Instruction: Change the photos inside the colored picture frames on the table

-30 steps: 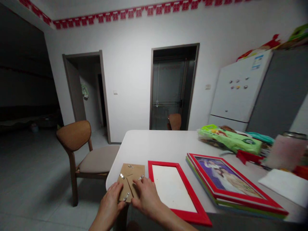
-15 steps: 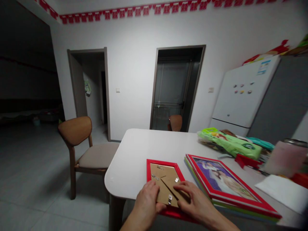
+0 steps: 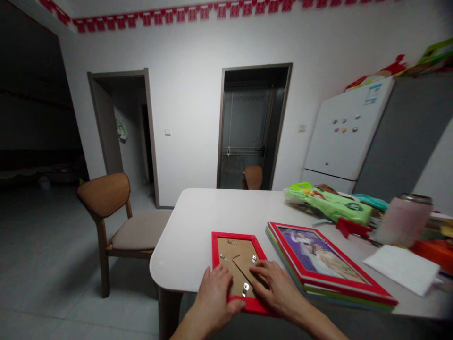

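A red picture frame [image 3: 260, 244] lies face down at the table's near edge, its brown backing board [image 3: 244, 255] showing. The board carries small metal clips and hangers and a diagonal slit outlining the stand flap. My left hand [image 3: 214, 295] is closed over the frame's near left corner, fingers on the board and thumb at the near rail. Across the near right corner, my right hand [image 3: 274, 285] grips with bent fingers on the board; its thumb is hidden. To the right is a stack of frames, topped by a red one with a photo [image 3: 322, 255].
Farther right on the white table [image 3: 208, 208] are a green wipes pack [image 3: 329, 203], a pinkish jar [image 3: 406, 219], white tissue [image 3: 403, 269] and a red piece [image 3: 350, 227]. A wooden chair [image 3: 106, 193] stands left, a fridge [image 3: 347, 137] behind.
The backing board, tilted up at its near end before, now lies flatter inside the frame. Both hands stay on it, and the near red rail shows more. The view has shifted slightly right.
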Tool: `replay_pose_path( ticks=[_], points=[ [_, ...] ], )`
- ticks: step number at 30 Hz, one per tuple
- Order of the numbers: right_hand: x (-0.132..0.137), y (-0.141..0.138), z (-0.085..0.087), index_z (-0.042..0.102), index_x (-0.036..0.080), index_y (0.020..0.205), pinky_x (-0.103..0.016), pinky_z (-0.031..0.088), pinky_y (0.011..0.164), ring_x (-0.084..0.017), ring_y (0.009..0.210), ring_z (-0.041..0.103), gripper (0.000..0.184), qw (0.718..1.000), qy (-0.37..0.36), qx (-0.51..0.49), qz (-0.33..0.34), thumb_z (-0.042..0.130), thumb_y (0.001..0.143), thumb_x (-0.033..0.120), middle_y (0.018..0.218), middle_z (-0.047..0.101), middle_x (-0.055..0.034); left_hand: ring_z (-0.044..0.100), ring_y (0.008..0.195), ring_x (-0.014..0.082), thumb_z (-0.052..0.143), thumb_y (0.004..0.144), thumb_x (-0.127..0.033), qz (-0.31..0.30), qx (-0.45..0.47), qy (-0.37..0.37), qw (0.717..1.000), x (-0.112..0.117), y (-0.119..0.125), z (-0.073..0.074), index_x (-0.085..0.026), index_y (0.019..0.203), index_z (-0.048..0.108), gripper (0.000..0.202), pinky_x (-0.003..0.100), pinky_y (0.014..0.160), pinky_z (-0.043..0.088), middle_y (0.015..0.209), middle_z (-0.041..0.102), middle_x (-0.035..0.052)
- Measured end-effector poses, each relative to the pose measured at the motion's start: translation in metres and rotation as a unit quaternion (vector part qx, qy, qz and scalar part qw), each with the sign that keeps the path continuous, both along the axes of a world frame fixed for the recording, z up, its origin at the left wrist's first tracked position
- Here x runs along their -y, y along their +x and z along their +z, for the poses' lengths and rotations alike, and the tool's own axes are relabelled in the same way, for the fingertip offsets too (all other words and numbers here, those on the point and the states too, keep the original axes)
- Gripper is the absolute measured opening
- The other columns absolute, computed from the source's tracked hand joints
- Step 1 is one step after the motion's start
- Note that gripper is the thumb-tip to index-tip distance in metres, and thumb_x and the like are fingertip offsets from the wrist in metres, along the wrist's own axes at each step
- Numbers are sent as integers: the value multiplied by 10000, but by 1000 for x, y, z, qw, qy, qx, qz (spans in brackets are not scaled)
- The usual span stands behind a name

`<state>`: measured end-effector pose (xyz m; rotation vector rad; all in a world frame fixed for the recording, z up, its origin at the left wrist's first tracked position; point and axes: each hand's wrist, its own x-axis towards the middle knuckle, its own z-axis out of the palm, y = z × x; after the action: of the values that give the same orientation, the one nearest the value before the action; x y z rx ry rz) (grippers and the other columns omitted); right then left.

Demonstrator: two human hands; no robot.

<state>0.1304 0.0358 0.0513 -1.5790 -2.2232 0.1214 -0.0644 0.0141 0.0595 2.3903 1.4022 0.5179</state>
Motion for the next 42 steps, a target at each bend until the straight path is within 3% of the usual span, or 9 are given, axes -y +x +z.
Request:
replay_pose_path(
  ticks=[4, 10, 15, 22, 26, 30, 34, 38, 42],
  points=[
    [-18, 1, 3, 558, 205, 1028, -317, 342, 799, -207, 936, 454, 341, 998, 29, 48, -41, 372, 757, 298, 1056, 520, -95, 330, 1155, 219, 650, 602, -453, -28, 17, 16, 999, -1, -2, -14, -194, 1080, 474, 572, 372, 994, 163, 1259, 405, 62],
    [-26, 1, 4, 610, 159, 703, -300, 333, 791, -191, 845, 467, 333, 997, 21, 71, -26, 319, 794, 293, 878, 543, -103, 447, 1028, 221, 664, 592, -451, 2, 16, 29, 999, 2, 1, -7, -166, 1096, 457, 615, 342, 928, 279, 1118, 521, 70],
    [-17, 6, 1, 616, 155, 756, -307, 334, 827, -202, 925, 448, 310, 999, 21, 36, -28, 335, 786, 282, 939, 531, -98, 479, 958, 218, 649, 608, -454, 7, 9, 18, 1000, 6, 2, 0, -162, 1109, 444, 615, 325, 882, 323, 1056, 544, 54],
    [-16, 7, -3, 620, 146, 769, -319, 346, 843, -204, 920, 462, 302, 999, 40, 0, -37, 343, 782, 266, 935, 539, -98, 436, 1033, 234, 627, 629, -462, 13, -7, 0, 1000, 9, 3, 1, -142, 1151, 421, 646, 324, 917, 289, 1133, 506, 81],
    [-15, 7, 0, 620, 146, 681, -307, 349, 836, -190, 888, 480, 330, 999, 36, 5, -30, 326, 787, 251, 887, 550, -96, 404, 1082, 233, 625, 638, -443, 18, -10, -11, 1000, 10, 3, 3, -135, 1169, 404, 653, 323, 945, 259, 1181, 473, 95],
    [-9, 6, 3, 626, 135, 745, -322, 348, 840, -202, 917, 476, 329, 999, 29, 30, -19, 325, 793, 260, 923, 554, -113, 401, 1091, 228, 628, 637, -437, 15, -8, -17, 1000, 9, 3, 4, -130, 1148, 429, 627, 331, 956, 254, 1189, 469, 103],
    [7, -5, 8, 599, 192, 949, -369, 318, 882, -223, 1036, 414, 297, 998, 33, 29, 46, 366, 783, 272, 1118, 488, -99, 408, 1084, 234, 638, 630, -425, 14, -9, -24, 1000, 8, 1, 3, -130, 1161, 415, 647, 336, 952, 265, 1186, 471, 105],
    [26, -18, 14, 622, 246, 875, -361, 341, 849, -194, 979, 441, 279, 988, 10, 19, 150, 354, 795, 239, 1068, 514, -62, 416, 1072, 235, 623, 641, -434, 17, -13, -17, 1000, 6, 0, -1, -140, 1148, 425, 619, 328, 939, 280, 1166, 482, 95],
    [34, -19, 17, 604, 258, 927, -386, 327, 858, -201, 976, 428, 267, 983, 19, 23, 183, 373, 794, 249, 1045, 516, -63, 446, 1019, 223, 626, 631, -454, 9, -3, -2, 1000, 5, -1, -1, -164, 1133, 428, 613, 310, 900, 316, 1130, 504, 71]
  ],
)
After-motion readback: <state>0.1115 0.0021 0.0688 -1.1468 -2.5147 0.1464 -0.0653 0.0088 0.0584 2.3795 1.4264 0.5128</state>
